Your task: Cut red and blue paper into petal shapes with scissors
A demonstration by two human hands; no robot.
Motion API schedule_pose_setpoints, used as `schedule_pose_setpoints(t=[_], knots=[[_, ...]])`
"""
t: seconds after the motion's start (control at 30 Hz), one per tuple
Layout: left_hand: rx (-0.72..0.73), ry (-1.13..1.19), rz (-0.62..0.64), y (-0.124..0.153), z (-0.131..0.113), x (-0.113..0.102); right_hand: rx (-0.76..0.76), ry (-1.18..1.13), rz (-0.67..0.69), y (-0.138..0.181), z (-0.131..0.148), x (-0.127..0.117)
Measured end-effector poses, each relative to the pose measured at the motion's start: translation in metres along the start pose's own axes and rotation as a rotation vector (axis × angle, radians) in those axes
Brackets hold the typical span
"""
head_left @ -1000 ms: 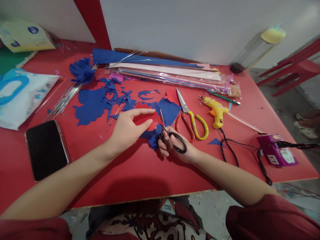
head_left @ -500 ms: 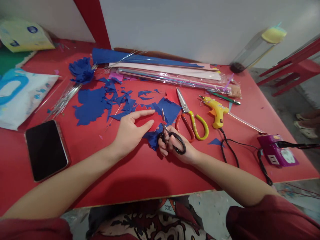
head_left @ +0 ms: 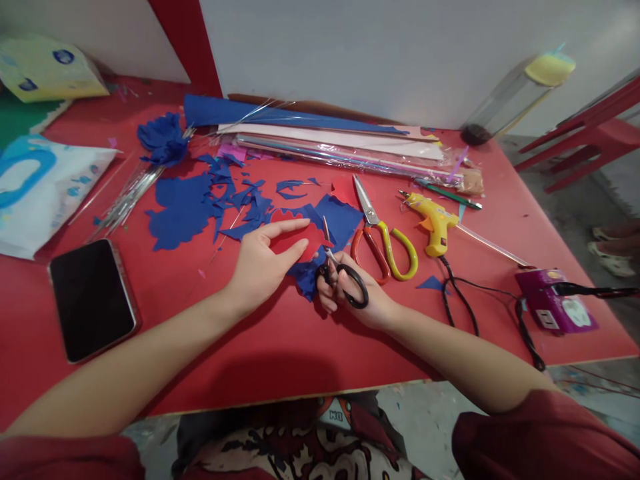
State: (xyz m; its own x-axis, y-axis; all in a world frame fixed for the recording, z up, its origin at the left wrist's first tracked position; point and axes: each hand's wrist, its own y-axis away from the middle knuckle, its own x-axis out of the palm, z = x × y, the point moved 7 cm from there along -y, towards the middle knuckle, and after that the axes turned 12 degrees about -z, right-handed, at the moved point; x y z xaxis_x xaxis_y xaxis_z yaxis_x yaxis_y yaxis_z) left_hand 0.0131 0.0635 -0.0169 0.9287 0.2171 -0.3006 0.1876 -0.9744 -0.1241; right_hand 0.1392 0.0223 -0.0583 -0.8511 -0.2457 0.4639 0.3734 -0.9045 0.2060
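Between the thumb and fingers of my left hand (head_left: 265,263) is a piece of red paper (head_left: 309,241) with a scalloped edge. My right hand (head_left: 357,297) grips small black-handled scissors (head_left: 356,287), their blades pointing away from me at the right edge of the red paper. Scraps of blue paper (head_left: 341,220) lie beneath and behind both hands. Just right of the blades rests a larger pair of scissors (head_left: 383,243) with red and yellow handles. Part of the red paper is hidden behind my left fingers.
A yellow glue gun (head_left: 434,223) with a cord lies at the right, near a purple box (head_left: 560,310). At the left are a phone (head_left: 93,300), a wipes pack (head_left: 55,193), wire stems (head_left: 130,200) and a blue paper flower (head_left: 165,140). Wrapped paper rolls (head_left: 330,143) line the back.
The small scissors' handles have closed slightly, and their blades have shifted a little at the red paper's edge. My left hand stays almost still.
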Motion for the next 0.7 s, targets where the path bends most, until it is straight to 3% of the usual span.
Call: schedule_pose_setpoints(t=[0.7], knots=[[0.039,-0.046,0.030,-0.0044,-0.0092,-0.0025,0.005,0.014,-0.007,0.0005,-0.0035,-0.0042]])
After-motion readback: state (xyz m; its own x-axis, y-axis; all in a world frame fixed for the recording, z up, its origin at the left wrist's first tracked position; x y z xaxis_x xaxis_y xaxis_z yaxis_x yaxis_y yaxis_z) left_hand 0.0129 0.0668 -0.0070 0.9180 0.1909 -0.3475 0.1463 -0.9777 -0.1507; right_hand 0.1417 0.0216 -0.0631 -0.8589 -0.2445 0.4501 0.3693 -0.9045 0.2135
